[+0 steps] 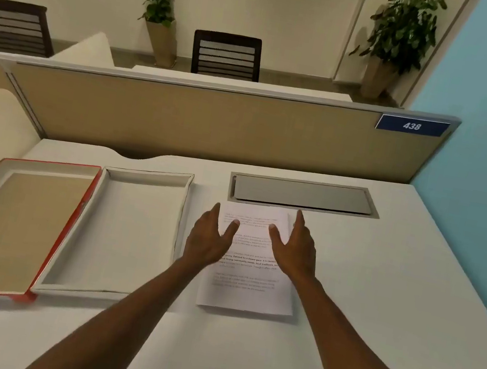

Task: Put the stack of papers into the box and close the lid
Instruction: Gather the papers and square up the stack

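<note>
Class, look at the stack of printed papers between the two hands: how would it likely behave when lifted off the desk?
The stack of papers looks thin, so it would probably sag if held by one edge. It lies flat on the smooth desk, so the sheets may slide apart. The left hand and right hand, open at either side, suggest a two-sided lift.

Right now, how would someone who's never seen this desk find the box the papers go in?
Start at the white desk. Left of the printed papers lie two open trays. The box is the white-lined one touching the papers' side; its neighbour, the lid, has a red rim and brown inside.
</note>
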